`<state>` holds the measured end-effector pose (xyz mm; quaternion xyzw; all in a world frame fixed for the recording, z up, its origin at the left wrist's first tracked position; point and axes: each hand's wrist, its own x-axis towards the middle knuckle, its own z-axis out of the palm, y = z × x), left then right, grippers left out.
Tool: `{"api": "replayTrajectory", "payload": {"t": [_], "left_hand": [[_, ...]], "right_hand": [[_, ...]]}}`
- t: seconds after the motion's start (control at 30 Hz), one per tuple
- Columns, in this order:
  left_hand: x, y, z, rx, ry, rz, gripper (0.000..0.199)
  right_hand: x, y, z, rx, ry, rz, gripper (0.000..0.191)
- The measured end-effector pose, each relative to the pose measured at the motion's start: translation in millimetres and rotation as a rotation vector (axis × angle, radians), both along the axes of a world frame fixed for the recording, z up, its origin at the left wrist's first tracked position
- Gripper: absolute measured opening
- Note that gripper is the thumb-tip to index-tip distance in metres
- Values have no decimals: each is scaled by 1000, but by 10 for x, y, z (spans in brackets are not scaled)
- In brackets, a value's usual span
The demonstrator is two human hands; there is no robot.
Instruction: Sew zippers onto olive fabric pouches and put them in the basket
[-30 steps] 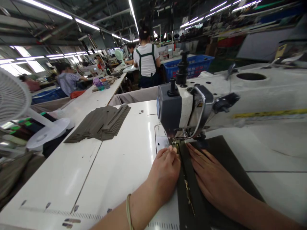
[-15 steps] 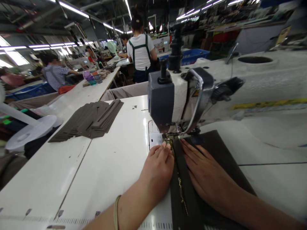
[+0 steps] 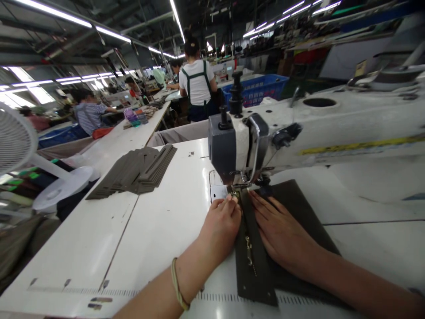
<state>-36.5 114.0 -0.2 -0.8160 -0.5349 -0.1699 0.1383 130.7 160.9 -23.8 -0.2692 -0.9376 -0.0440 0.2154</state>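
Note:
Under the needle area of a white and grey sewing machine (image 3: 224, 146) lies a dark olive fabric panel (image 3: 255, 283) with a brass zipper (image 3: 248, 248) running along it. My left hand (image 3: 222, 223) has its fingers bent and pressed together at the zipper's upper left edge, close to the presser foot. On the other side, my right hand (image 3: 282, 230) rests flat with fingers stretched out, pressing on the panel and a wider dark fabric piece (image 3: 299, 204). The zipper's pull hangs toward me, below both hands. Fingers and machine head partly hide the stitching spot.
A fanned stack of dark fabric pieces (image 3: 133, 170) lies on the white table (image 3: 166, 248) to the left. Beyond it stands a white fan (image 3: 63, 188). A blue crate (image 3: 259, 91) sits behind the machine. Co-workers, one in a white shirt (image 3: 197, 84), are farther back.
My view has shifted slightly. The panel sits a little farther forward, its lower end now showing on the table. Both hands keep about the same place beside the presser foot.

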Motion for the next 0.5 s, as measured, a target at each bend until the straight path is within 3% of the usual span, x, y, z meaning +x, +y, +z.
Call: {"api": "replayTrajectory", "payload": {"t": [0.33, 0.5], "left_hand": [[-78, 123, 42, -106, -156, 38, 15], [-114, -122, -11, -79, -230, 10, 25]], "right_hand": [[-38, 238, 81, -91, 51, 94, 41], [121, -41, 188, -62, 133, 186, 39]]}}
